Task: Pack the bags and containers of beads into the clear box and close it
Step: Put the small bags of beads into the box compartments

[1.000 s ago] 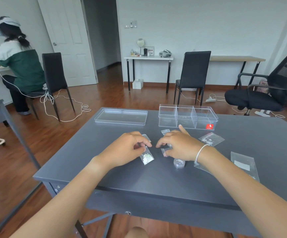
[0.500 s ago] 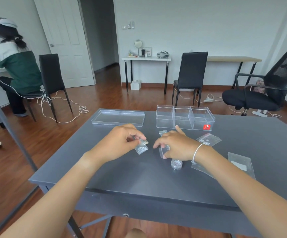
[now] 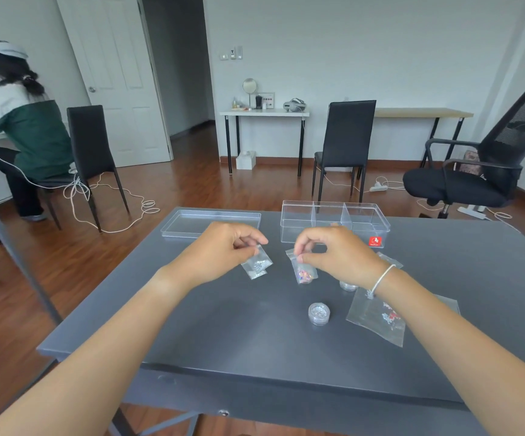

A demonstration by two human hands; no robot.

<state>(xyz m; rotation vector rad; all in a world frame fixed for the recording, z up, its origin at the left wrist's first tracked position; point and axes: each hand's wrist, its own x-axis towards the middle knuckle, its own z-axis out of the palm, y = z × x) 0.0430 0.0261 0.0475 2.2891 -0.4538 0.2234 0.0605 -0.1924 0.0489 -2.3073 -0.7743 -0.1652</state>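
My left hand point(image 3: 223, 251) pinches the top of a small clear bag of silver beads point(image 3: 257, 265), lifted above the dark grey table point(image 3: 223, 335). My right hand point(image 3: 336, 254) pinches a small bag of pink and multicoloured beads point(image 3: 303, 270), also lifted. The clear divided box point(image 3: 333, 223) stands open just beyond my hands, with its lid point(image 3: 209, 223) lying to its left. A small round container of beads point(image 3: 318, 313) sits on the table in front of me. A second round container point(image 3: 347, 286) is partly hidden under my right wrist. A larger clear bag point(image 3: 377, 319) lies to the right.
Another small bag point(image 3: 390, 259) peeks out behind my right hand. A person sits on a black chair point(image 3: 93, 152) at the far left. A black chair point(image 3: 346, 143) and an office chair point(image 3: 487, 165) stand beyond the table. Cables trail over the wooden floor.
Both hands have risen off the table toward the box. My left hand keeps its silver-bead bag, and my right hand has picked up the multicoloured bag, uncovering the round container.
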